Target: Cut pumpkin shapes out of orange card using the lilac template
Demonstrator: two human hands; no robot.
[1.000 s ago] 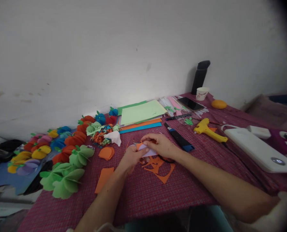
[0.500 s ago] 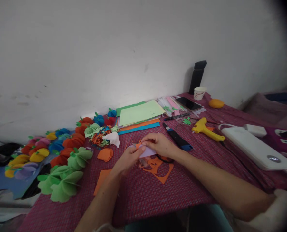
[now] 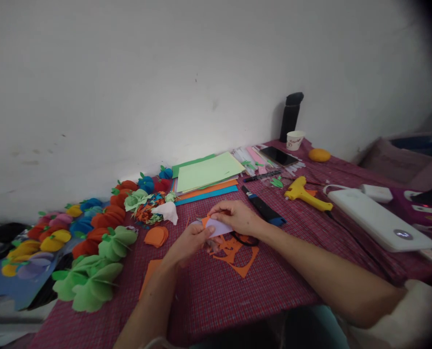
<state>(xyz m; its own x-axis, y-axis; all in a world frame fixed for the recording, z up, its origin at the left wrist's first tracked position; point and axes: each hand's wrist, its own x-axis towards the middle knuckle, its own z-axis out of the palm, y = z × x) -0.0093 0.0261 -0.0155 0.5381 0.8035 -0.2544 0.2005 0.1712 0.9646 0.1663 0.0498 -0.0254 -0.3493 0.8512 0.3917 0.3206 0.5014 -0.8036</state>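
Note:
My left hand and my right hand meet over the middle of the red checked tablecloth. Both pinch a small folded piece of pale lilac and orange paper between their fingertips. Under the hands lies an orange paper offcut with shapes cut out of it. A stack of orange paper rounds sits to the left of my left hand. An orange paper strip lies beside my left forearm.
Paper pumpkins in several colours crowd the table's left side. Coloured paper sheets lie at the back. A yellow glue gun, a black-and-blue cutter, a phone, a paper cup, a black bottle and a white power bank fill the right.
Both hands stay pinched on the small paper piece. The view has drifted slightly, so everything on the table sits a little further left than before.

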